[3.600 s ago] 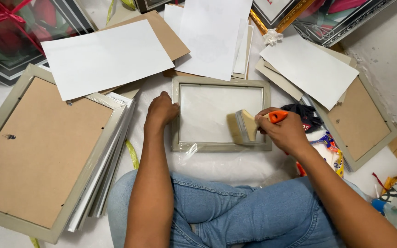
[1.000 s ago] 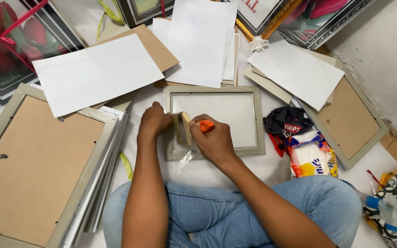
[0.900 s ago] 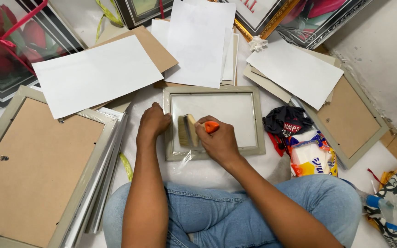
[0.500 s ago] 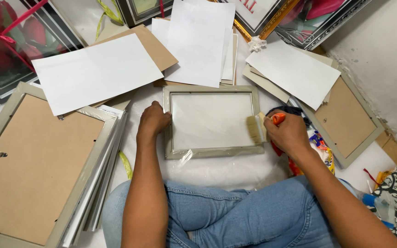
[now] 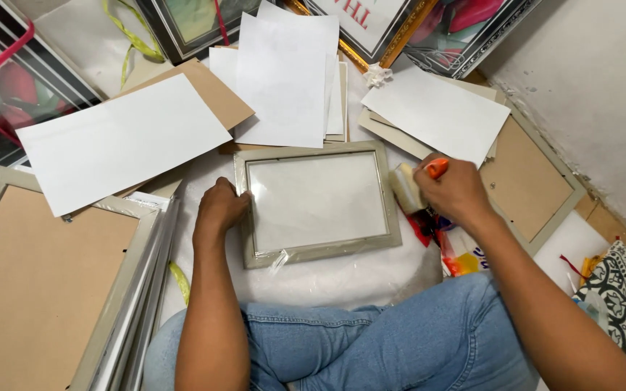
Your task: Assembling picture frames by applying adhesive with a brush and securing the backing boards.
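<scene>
A small grey picture frame (image 5: 393, 217) with a glass pane lies flat in front of my crossed legs. My left hand (image 5: 220, 206) is closed on the frame's left edge and holds it down. My right hand (image 5: 454, 190) grips a brush with an orange handle (image 5: 436, 168); its pale bristle head (image 5: 404, 187) sits just off the frame's right edge.
White paper sheets (image 5: 121, 141) and brown backing boards (image 5: 215, 90) lie beyond the frame. A large frame lies face down (image 5: 38, 282) at my left, another backing-up frame (image 5: 527, 181) at my right. Colourful packets (image 5: 458, 253) lie by my right knee. A wall (image 5: 603, 87) stands on the right.
My right hand swept the brush across the glass from the left side to the right edge and has now lifted just past the frame. My left hand stayed on the left edge.
</scene>
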